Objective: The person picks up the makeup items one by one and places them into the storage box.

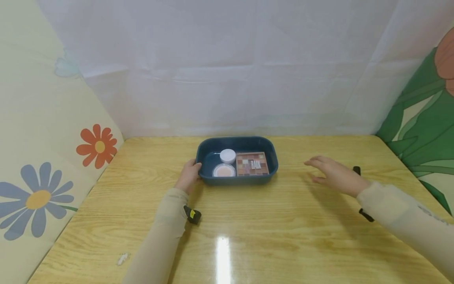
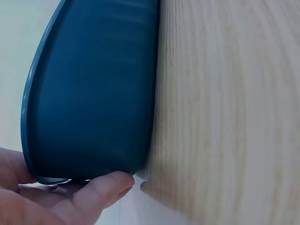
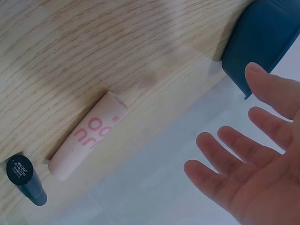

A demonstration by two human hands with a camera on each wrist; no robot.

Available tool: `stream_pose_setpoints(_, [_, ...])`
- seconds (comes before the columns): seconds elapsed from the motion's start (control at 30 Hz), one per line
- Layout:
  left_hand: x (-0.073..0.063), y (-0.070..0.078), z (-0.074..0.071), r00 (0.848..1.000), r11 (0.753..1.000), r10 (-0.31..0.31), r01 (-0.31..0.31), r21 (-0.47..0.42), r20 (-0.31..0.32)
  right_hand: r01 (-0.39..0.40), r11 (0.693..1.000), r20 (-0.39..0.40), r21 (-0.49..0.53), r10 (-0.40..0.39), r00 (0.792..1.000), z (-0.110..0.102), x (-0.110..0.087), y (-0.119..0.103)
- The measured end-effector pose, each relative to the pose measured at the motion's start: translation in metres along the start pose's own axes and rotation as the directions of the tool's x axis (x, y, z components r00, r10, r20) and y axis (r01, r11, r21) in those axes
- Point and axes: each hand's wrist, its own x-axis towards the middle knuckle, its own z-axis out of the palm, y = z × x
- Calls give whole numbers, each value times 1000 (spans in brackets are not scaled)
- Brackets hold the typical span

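A dark blue bin (image 1: 237, 181) stands on the table. Inside it are a white round jar (image 1: 227, 155), a round compact (image 1: 224, 170) with a pinkish centre, and a square makeup palette (image 1: 252, 163) with printed lettering. My left hand (image 1: 188, 176) grips the bin's left end, its thumb (image 2: 105, 187) against the outer wall in the left wrist view. Off to the bin's right, my right hand (image 1: 331, 174) hovers with relaxed fingers, holding nothing. Below that hand, the right wrist view has a pink tube (image 3: 86, 136) with lettering and a small dark green tube (image 3: 27, 180).
The wooden table (image 1: 269, 232) reaches back to a white cloth (image 1: 227, 79). Flower-patterned panels (image 1: 39, 199) border both sides. A small whitish scrap (image 1: 122, 258) lies near the front left. A black device (image 1: 192, 215) sits at the left wrist.
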Motion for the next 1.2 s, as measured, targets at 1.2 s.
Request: stream_pose_setpoints(1.2, [3, -4, -2, 1000, 1000, 10, -10, 13, 1, -83, 993, 44, 84, 79, 996, 7, -16, 14])
